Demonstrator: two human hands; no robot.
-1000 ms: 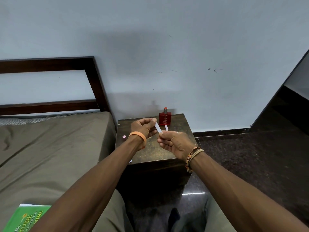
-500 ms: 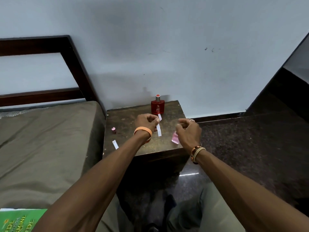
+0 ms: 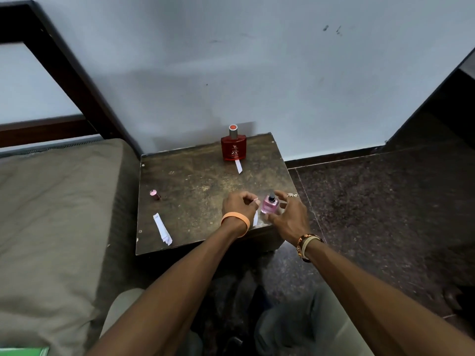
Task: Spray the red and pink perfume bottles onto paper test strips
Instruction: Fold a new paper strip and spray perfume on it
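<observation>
The red perfume bottle (image 3: 233, 148) stands at the back of the small dark table (image 3: 195, 186), with one paper test strip (image 3: 238, 166) lying in front of it. The pink perfume bottle (image 3: 269, 204) stands uncapped near the front right corner. My left hand (image 3: 239, 206) pinches a white paper test strip (image 3: 255, 218) just left of the pink bottle. My right hand (image 3: 289, 214) curves around the pink bottle from the right, thumb by its base and fingers spread beside its nozzle. I cannot tell if they touch it.
A small pink cap (image 3: 154, 194) and a few spare paper strips (image 3: 162, 229) lie on the table's left side. A bed with an olive sheet (image 3: 56, 214) adjoins the table on the left. The wall is behind and dark stone floor (image 3: 385, 214) is to the right.
My right hand let go of the strip and moved right and down to the pink bottle. My left hand lowered the strip towards the table's front right. The view tilted down.
</observation>
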